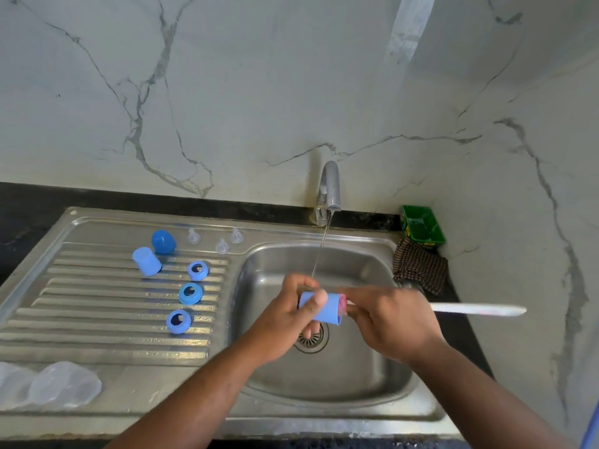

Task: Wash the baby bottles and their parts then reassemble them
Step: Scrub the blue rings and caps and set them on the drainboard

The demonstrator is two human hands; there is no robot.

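While left hand (288, 315) grips blue cap (330, 313), right hand (389, 319) grips brush (476, 309); bristles (343, 302) mostly hidden inside.

Left of the sink basin (363, 257), three blue collar rings (197, 270) (190, 293) (178, 321): one, two, three! Three clear teats (193, 236) (236, 235) (222, 246) too. Caps, three: dark-blue cap (163, 242) and pale-blue cap (146, 261) left of the basin, third cap (330, 311) over it. Two clear bottles (64, 385) (9, 387) far left. One bottle brush (476, 310), one tap (330, 186), one green tray (421, 226), one checked cloth (419, 268).
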